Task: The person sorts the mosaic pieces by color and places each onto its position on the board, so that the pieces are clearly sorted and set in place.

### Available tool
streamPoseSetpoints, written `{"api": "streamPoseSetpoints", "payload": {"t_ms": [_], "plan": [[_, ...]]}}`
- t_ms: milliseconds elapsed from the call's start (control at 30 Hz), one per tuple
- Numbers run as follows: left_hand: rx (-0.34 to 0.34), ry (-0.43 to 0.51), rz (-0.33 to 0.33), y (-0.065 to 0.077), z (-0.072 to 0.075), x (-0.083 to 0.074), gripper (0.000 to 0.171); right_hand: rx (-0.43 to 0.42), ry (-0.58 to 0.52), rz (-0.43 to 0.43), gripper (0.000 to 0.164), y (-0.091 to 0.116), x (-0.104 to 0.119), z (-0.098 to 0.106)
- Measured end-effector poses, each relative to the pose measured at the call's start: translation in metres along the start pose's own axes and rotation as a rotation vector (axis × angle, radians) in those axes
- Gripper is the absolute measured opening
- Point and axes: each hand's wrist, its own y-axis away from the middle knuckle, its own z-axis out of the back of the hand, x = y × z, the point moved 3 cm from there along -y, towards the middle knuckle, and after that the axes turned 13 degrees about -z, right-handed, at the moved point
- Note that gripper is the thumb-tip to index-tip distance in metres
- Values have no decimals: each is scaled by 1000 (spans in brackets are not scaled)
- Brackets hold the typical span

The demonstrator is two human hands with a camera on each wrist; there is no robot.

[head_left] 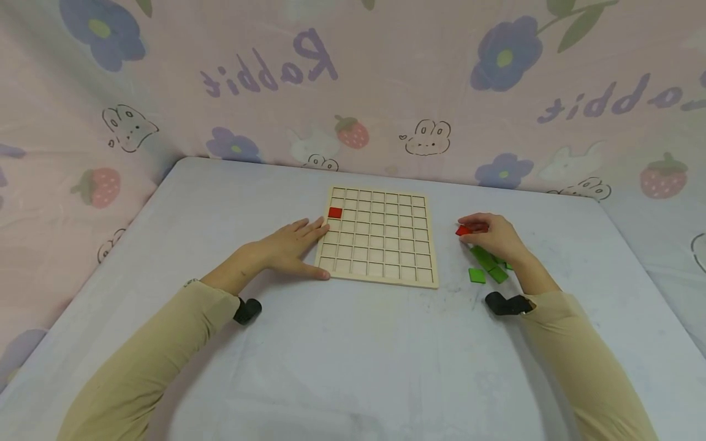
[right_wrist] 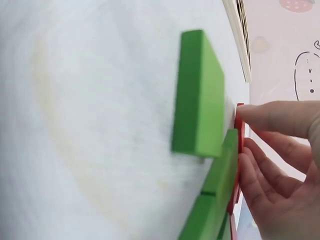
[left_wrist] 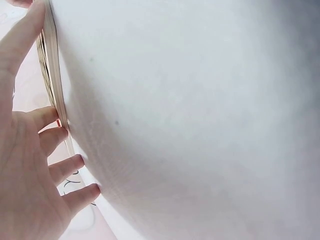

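A wooden grid board (head_left: pixel 432 284) lies flat on the table, with one red square tile (head_left: pixel 335 212) in a cell of its left column. Along the board's left edge rests my left hand (head_left: pixel 289 248), fingers spread and straight, thumb at the near left corner. In the left wrist view, fingertips of that hand (left_wrist: pixel 35 160) are right at the board's side (left_wrist: pixel 54 65). My right hand (head_left: pixel 493 236), right of the board, pinches a second red tile (head_left: pixel 462 230) between thumb and fingers. More red shows beside its fingers in the right wrist view, partly hidden.
Several green tiles (head_left: pixel 485 260) lie in a loose heap under and beside the right hand. A lone green tile (head_left: pixel 477 275) sits just left of them. Behind the white table (head_left: pixel 353 355) hangs a printed rabbit-and-flower cloth (head_left: pixel 380 79).
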Motion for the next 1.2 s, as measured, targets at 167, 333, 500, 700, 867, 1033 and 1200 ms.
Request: {"api": "streamPoseSetpoints", "payload": {"t_ms": [167, 333, 500, 700, 867, 1033, 1200], "plan": [[0, 4, 3, 0, 0, 1, 105, -5, -2, -2, 43, -1, -1, 0], [2, 9, 8, 0, -1, 1, 105, -12, -3, -14, 43, -1, -2, 0], [0, 13, 9, 0, -1, 1, 105, -16, 11, -39, 44, -1, -2, -1], [-2, 13, 5, -1, 0, 0, 105, -18, 3, -38, 44, 0, -1, -1], [-2, 11, -1, -1, -1, 2, 106, -19, -2, -38, 43, 0, -1, 0], [-2, 9, 0, -1, -1, 3, 106, -36, 16, -23, 43, 1, 0, 0], [1, 11, 6, 0, -1, 1, 106, -36, 32, -10, 42, 1, 1, 0]]}}
